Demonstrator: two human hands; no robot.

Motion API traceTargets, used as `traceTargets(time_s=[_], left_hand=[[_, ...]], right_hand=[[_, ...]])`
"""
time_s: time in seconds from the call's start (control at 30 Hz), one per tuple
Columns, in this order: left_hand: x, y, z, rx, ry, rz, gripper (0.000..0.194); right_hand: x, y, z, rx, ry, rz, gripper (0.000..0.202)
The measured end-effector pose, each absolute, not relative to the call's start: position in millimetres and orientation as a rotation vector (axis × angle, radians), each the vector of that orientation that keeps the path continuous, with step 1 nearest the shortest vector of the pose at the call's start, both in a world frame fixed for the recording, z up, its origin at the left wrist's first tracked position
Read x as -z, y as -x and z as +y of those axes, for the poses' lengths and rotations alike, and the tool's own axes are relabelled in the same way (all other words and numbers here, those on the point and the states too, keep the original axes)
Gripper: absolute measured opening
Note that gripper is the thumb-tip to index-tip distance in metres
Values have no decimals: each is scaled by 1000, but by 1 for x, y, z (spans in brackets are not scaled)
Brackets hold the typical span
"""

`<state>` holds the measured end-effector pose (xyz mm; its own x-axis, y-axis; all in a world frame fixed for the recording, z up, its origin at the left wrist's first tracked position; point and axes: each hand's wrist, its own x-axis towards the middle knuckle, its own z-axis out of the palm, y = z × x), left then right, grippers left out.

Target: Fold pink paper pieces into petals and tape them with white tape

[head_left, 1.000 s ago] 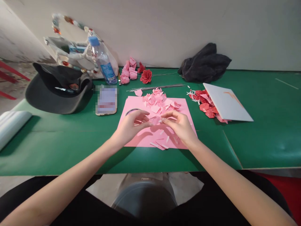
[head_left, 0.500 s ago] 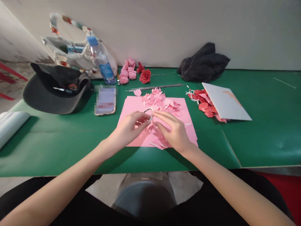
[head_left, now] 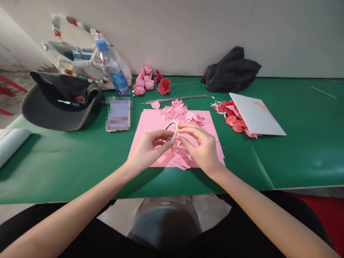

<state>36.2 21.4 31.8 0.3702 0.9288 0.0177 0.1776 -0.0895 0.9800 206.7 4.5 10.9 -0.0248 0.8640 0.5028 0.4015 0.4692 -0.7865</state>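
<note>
A white ring of tape [head_left: 175, 132] stands on edge between the fingers of my left hand [head_left: 150, 147], which is closed on it. My right hand [head_left: 202, 147] is just right of the ring, thumb and fingers bent toward it; whether its fingertips pinch anything is too small to tell. Under both hands lies a stack of pink paper sheets [head_left: 150, 120]. Folded pink paper pieces [head_left: 176, 111] are piled on its far part, and more cut pieces [head_left: 181, 159] with white strips lie near the front edge.
Thin wires [head_left: 177, 98], pink paper roses [head_left: 143, 81] and a red rose [head_left: 163, 86] lie behind. At left are a phone [head_left: 118, 114], bottle [head_left: 114, 70] and cap [head_left: 61, 102]. Red pieces [head_left: 236, 123] under a white board [head_left: 259, 114] and dark cloth [head_left: 231, 71] are at right.
The tape ring is slightly farther right and more upright, still in my left hand. My right hand has shifted a little to the right. The whole view has moved slightly.
</note>
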Motion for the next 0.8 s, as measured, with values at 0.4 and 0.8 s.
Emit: traceTargets(time_s=[0.4, 0.8], left_hand=[[-31, -38, 19, -905, -1548, 1031, 17], [-24, -32, 24, -929, -1822, 1124, 16]], right_hand=[[-9, -205, 4, -471, 1029, -1638, 13], [-10, -203, 6, -549, 1072, -1634, 11]])
